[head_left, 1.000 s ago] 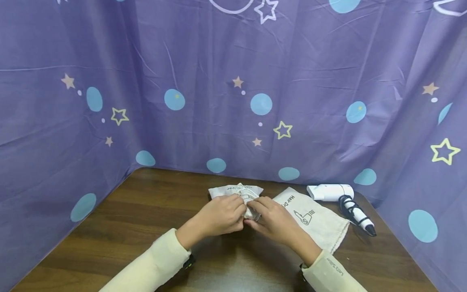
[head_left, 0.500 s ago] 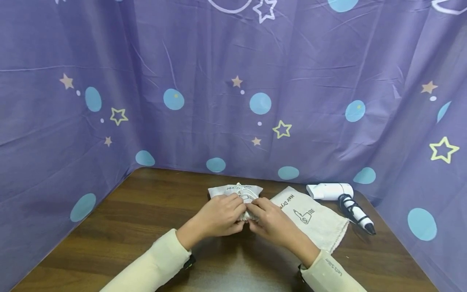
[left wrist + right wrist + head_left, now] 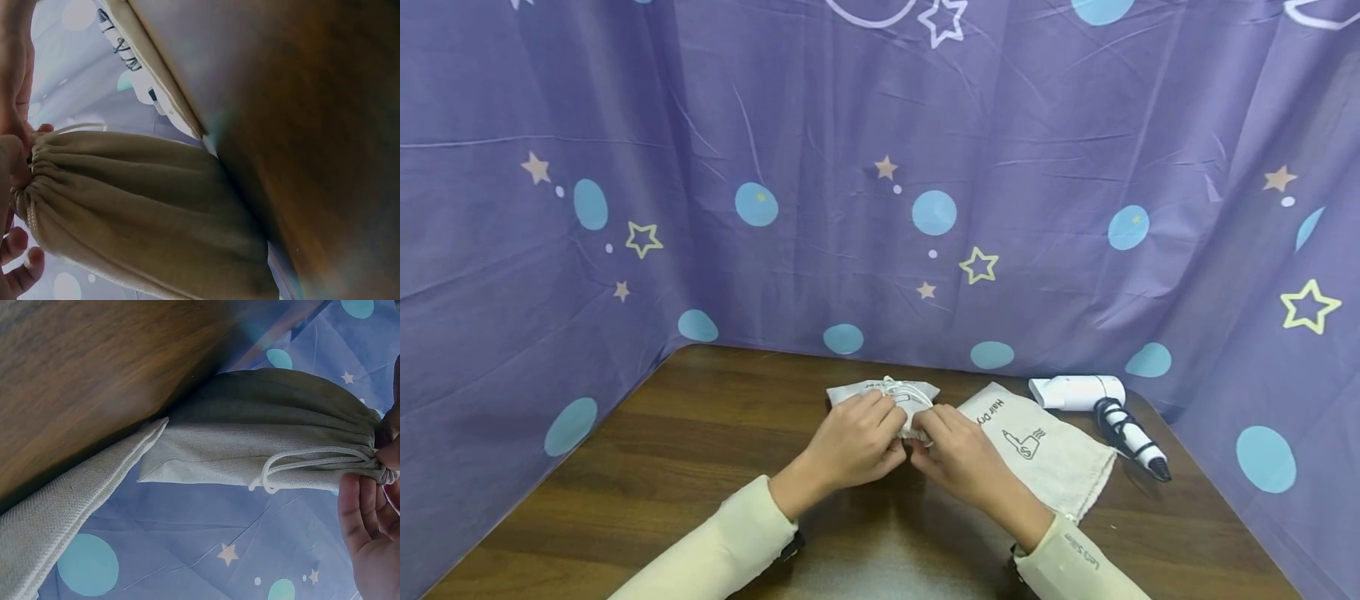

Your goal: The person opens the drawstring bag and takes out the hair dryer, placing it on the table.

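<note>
A pale cloth drawstring bag (image 3: 850, 390) stands on the table, its gathered neck toward me; dark print shows on its far part. My left hand (image 3: 859, 437) pinches the neck from the left, and my right hand (image 3: 957, 454) pinches it from the right. In the left wrist view the bag (image 3: 144, 206) looks full, with pleats running from the cinched mouth. A white cord (image 3: 312, 456) hangs looped along the bag's side in the right wrist view. The fingertips partly cover the neck.
Right of the hands, a flat cloth bag (image 3: 1052, 454) printed "Hair Dryer" lies on the brown wooden table (image 3: 700, 433). Behind it lies a white hair dryer (image 3: 1078, 392) with its black cord wound round the handle. A purple patterned curtain (image 3: 820, 125) encloses the back and sides.
Both hands stay at the bag's neck while their fingers shift grip. The left hand has moved slightly to the right, and the right fingers have drawn closer together. The flat bag and hair dryer remain still.
</note>
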`<action>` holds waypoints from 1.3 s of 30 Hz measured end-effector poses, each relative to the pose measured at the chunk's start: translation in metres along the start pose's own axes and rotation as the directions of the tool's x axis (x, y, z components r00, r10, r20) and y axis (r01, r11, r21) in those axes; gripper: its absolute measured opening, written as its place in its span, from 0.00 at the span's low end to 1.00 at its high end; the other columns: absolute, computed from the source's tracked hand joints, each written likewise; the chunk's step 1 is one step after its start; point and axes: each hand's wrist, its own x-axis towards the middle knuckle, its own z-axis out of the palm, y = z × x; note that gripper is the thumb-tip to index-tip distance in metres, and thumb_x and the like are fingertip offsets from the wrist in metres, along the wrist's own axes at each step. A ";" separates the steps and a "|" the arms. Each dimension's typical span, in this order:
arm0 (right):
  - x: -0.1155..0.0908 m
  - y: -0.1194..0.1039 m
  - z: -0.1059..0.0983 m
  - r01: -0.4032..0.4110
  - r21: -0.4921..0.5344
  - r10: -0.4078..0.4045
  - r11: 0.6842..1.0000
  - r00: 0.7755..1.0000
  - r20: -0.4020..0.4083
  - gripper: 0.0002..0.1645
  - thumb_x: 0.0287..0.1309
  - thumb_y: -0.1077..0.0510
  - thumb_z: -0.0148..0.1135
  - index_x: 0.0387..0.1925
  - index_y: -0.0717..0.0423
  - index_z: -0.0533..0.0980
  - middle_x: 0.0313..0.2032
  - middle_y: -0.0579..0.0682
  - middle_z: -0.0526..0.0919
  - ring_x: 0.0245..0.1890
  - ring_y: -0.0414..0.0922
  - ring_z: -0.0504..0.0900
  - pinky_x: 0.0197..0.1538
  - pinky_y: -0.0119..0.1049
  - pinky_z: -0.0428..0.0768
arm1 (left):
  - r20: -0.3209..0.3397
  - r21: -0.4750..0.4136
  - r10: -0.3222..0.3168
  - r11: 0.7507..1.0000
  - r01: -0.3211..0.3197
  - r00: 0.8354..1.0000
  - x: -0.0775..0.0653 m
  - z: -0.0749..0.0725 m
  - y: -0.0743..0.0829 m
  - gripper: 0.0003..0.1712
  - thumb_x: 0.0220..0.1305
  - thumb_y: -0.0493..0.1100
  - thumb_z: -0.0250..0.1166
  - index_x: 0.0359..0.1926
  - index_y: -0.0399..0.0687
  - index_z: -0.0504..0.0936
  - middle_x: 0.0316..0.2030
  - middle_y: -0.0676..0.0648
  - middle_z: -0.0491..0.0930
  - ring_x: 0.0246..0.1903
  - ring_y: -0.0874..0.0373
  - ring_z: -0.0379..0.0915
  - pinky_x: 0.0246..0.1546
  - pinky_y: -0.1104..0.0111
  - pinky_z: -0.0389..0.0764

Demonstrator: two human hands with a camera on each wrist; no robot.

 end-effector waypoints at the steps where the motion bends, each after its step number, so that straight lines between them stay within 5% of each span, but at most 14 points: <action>1: 0.000 0.000 0.000 -0.001 0.009 0.001 1.000 1.000 -0.002 0.16 0.44 0.67 0.68 0.38 0.56 0.76 0.33 0.45 0.78 0.31 0.40 0.76 0.32 0.31 0.76 | -0.013 -0.007 0.003 1.000 -0.003 1.000 0.000 0.000 0.000 0.05 0.47 0.41 0.57 0.27 0.48 0.69 0.24 0.52 0.68 0.23 0.58 0.63 0.22 0.69 0.67; 14: 0.000 0.001 0.001 0.014 0.031 -0.014 0.999 1.000 0.000 0.20 0.37 0.70 0.65 0.36 0.54 0.73 0.35 0.45 0.74 0.29 0.38 0.72 0.31 0.28 0.74 | -0.043 -0.018 0.072 0.997 -0.073 0.996 -0.001 0.000 -0.006 0.07 0.41 0.38 0.57 0.26 0.47 0.69 0.23 0.52 0.66 0.20 0.59 0.60 0.21 0.70 0.66; 24: 0.003 -0.002 0.003 0.034 0.005 -0.034 0.999 0.997 -0.076 0.07 0.58 0.67 0.57 0.38 0.57 0.78 0.37 0.50 0.78 0.36 0.46 0.76 0.38 0.36 0.78 | -0.002 -0.053 0.119 0.991 -0.119 0.993 0.000 -0.004 -0.011 0.06 0.49 0.37 0.62 0.29 0.47 0.72 0.26 0.52 0.69 0.24 0.59 0.65 0.25 0.69 0.71; 32: 0.000 -0.004 0.002 0.063 0.021 -0.062 0.998 0.997 -0.037 0.11 0.53 0.67 0.58 0.37 0.54 0.79 0.38 0.49 0.79 0.36 0.47 0.75 0.38 0.36 0.77 | 0.087 -0.194 0.172 0.969 -0.153 0.981 0.001 -0.011 -0.019 0.14 0.44 0.36 0.68 0.29 0.50 0.70 0.27 0.54 0.66 0.25 0.61 0.63 0.27 0.70 0.70; 39: 0.000 -0.005 0.002 0.070 0.018 -0.070 0.997 0.997 -0.024 0.11 0.52 0.66 0.58 0.36 0.51 0.80 0.38 0.49 0.79 0.35 0.45 0.75 0.38 0.35 0.77 | 0.110 -0.338 0.147 0.935 -0.102 0.983 0.001 -0.016 -0.027 0.18 0.39 0.34 0.68 0.26 0.52 0.67 0.26 0.56 0.64 0.25 0.65 0.59 0.26 0.74 0.64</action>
